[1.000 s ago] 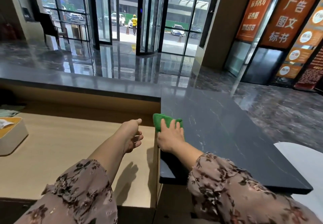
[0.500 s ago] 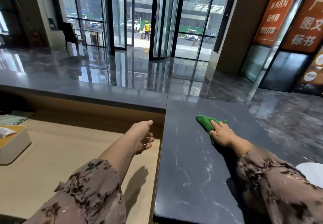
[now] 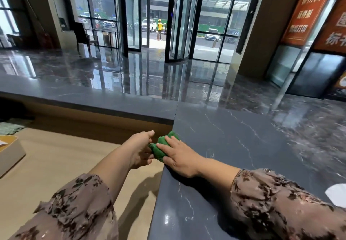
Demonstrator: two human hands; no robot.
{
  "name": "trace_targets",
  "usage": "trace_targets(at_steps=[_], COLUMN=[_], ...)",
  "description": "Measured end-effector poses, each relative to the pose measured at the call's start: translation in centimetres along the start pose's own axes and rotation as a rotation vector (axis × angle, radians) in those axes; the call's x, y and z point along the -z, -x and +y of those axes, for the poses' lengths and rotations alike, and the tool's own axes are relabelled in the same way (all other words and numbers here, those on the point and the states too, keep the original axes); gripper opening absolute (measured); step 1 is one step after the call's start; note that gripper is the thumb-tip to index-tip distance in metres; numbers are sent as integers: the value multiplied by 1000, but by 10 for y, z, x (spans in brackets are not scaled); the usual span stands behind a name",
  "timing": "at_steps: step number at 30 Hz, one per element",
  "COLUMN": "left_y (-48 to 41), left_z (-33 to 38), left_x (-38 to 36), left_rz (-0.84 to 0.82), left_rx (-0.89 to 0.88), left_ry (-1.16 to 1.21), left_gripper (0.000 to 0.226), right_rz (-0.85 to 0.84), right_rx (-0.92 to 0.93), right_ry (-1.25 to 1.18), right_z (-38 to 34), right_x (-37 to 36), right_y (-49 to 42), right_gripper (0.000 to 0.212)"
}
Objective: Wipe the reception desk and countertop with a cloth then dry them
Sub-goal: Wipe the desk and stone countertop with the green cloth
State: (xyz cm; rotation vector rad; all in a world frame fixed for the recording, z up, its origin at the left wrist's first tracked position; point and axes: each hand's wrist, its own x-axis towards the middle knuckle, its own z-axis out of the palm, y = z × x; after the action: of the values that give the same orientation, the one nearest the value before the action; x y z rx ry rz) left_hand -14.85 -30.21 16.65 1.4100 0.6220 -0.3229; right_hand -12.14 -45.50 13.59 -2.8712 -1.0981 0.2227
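Fingers (image 3: 169, 144) of the right hand (image 3: 179, 157) lie flat and slightly spread, pressing down on a green cloth (image 3: 161, 147) at the near-left edge of the dark marbled countertop (image 3: 234, 146). Only the top and left parts of the cloth show; the rest is hidden under the palm. The cloth bunches past the fingertips and hangs partly over the counter edge.

Left hand (image 3: 139, 149) sits just beside the cloth, off the counter edge, above the lower wooden desk (image 3: 56, 164). Its fingers curl inward toward the cloth; the tips appear to meet the cloth's left corner, but whether they pinch it or only touch it cannot be told, since the hand is seen from the back and the fingertips are mostly hidden. The thumb points away, toward the raised front ledge (image 3: 93, 99).

Both forearms are bare to floral sleeves (image 3: 271, 202), which are cut off by the bottom of the frame.

Left of the left-hand fingers, well apart: a tan box (image 3: 9, 153), cut off by the frame edge, contents unreadable. Beyond it lies a greenish item (image 3: 9, 128), too blurred to identify. At far right, a white shape (image 3: 337, 193) is cut off at the frame edge. The right-side floor and orange signs (image 3: 307, 9) are motion-blurred, with text only partly legible.
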Motion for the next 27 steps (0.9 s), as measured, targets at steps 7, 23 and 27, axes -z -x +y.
trace_targets(at_steps=[7,23,27], left_y=[-9,-5,-5], left_z=[4,-11,-9], left_x=[3,35,28], left_rz=[81,124,113], left_rx=[-12,17,20], left_ry=[-52,88,86], left_gripper=[42,37,34], right_rz=[46,173,229], right_rx=[-91,-373,-157], right_ry=[-86,-307,-581], right_z=[103,130,111], right_x=[23,34,26], right_y=[-37,-145,-127], right_gripper=[55,48,31])
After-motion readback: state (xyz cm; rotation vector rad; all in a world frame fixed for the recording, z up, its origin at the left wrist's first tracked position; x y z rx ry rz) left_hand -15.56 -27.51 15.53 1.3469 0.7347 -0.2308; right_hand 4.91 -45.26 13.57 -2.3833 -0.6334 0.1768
